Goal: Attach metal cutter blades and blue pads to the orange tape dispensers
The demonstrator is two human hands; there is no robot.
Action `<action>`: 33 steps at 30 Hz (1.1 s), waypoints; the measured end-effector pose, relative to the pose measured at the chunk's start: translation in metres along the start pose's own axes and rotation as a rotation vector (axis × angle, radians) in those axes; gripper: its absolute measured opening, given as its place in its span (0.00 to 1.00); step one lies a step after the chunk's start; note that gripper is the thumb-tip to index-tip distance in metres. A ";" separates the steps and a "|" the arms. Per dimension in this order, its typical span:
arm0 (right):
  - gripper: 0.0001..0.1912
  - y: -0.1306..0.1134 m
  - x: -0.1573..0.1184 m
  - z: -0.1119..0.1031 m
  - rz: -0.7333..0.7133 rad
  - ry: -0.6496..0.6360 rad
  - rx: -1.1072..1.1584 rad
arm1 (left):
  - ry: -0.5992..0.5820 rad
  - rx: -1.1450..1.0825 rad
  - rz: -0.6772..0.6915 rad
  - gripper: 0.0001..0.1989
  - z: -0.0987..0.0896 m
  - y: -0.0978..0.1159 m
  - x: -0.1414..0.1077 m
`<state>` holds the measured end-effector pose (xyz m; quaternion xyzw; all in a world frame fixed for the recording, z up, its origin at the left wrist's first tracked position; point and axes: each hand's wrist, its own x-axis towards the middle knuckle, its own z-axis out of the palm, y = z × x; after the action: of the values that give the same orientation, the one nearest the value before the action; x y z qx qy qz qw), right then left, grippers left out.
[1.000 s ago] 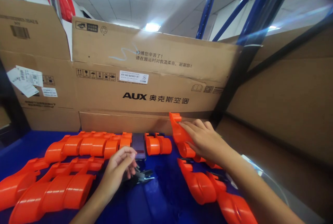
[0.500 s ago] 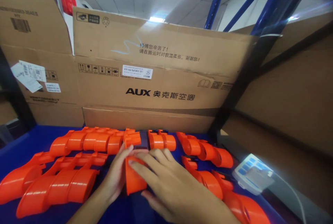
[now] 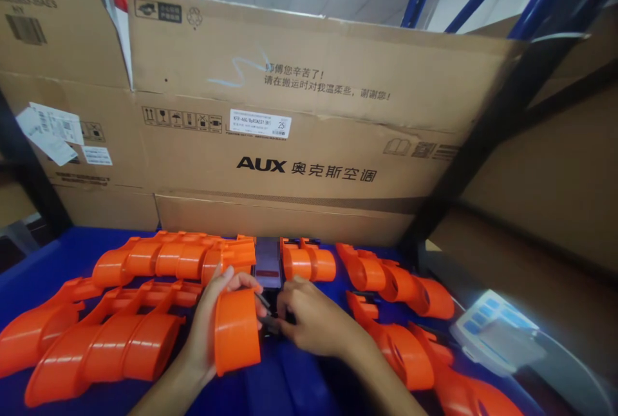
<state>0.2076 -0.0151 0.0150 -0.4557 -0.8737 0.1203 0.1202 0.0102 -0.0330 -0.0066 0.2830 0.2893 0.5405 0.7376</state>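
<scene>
My left hand (image 3: 205,319) is closed around an orange plastic part (image 3: 237,333) with a round, cup-like body, tilted above the blue surface. To its right, my right hand (image 3: 311,316) is closed in a pinch on a small dark strip (image 3: 271,324). The strip's near end lies against the orange part's right side; whether it is joined to it I cannot tell. Just beyond both hands lies a grey-purple flat box (image 3: 267,268). The fingertips of my right hand are partly hidden.
Rows of similar orange parts (image 3: 109,345) lie on the blue surface (image 3: 299,384) at left. More orange parts (image 3: 408,351), several with dark pieces, lie at right. A white-and-blue device (image 3: 497,332) sits at far right. A cardboard wall (image 3: 270,210) stands behind.
My right hand has drawn off the orange part to the right and now pinches the dark strip. The orange part has shifted left and turned in my left hand. The view has moved slightly.
</scene>
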 end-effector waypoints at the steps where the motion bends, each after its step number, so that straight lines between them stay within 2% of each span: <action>1: 0.01 0.000 0.000 0.000 -0.004 -0.005 0.017 | -0.006 -0.002 0.000 0.24 0.000 0.000 -0.001; 7: 0.04 0.001 0.000 0.001 0.027 0.045 0.022 | -0.006 0.008 0.009 0.24 0.002 0.000 -0.004; 15: 0.11 -0.004 0.005 0.006 0.028 0.025 -0.027 | 0.001 0.041 0.052 0.24 0.005 0.000 -0.005; 21: 0.05 -0.003 0.005 0.009 0.042 0.012 -0.019 | -0.006 0.043 0.037 0.23 0.006 0.001 -0.006; 33: 0.05 0.000 0.010 0.018 -0.017 0.041 0.039 | -0.017 0.045 0.022 0.22 0.001 0.000 -0.003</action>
<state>0.1968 -0.0088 -0.0007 -0.4483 -0.8724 0.1269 0.1477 0.0104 -0.0364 -0.0052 0.3074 0.2923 0.5393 0.7275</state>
